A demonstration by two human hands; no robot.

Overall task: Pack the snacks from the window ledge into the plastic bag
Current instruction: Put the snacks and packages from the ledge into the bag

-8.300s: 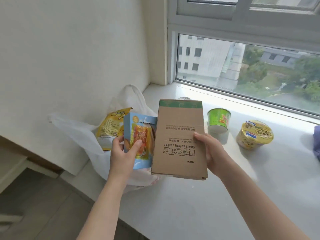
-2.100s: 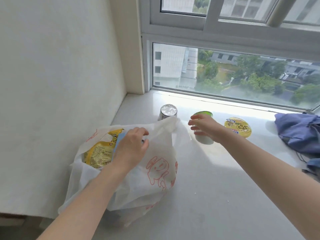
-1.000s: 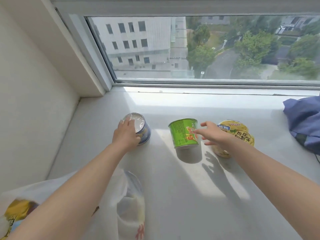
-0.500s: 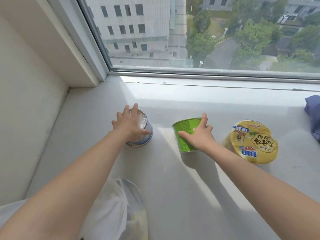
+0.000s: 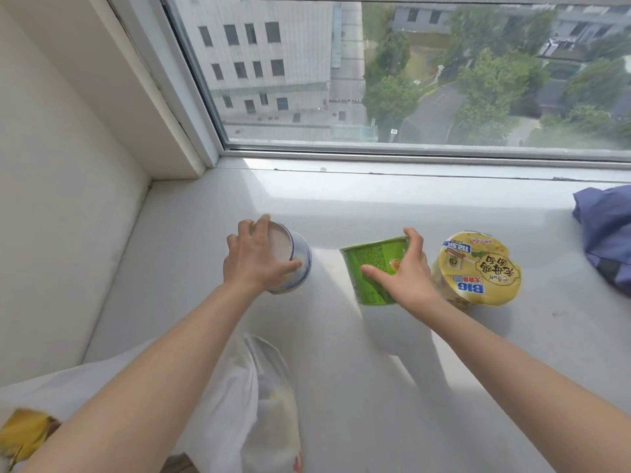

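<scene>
My left hand grips a small blue-sided can with a silver lid, tilted off the white window ledge. My right hand grips a green cup of noodles, also tilted toward me. A yellow bowl of noodles leans just right of the green cup. The white plastic bag lies at the bottom of the view under my left forearm, with a yellow snack packet showing at its left.
A blue cloth bag sits on the ledge at the far right. The window pane and its frame run along the back. A white wall closes the left side.
Both hands have closed round their containers. The can and the green cup are now tilted and lifted slightly toward me. The camera has leaned closer.
</scene>
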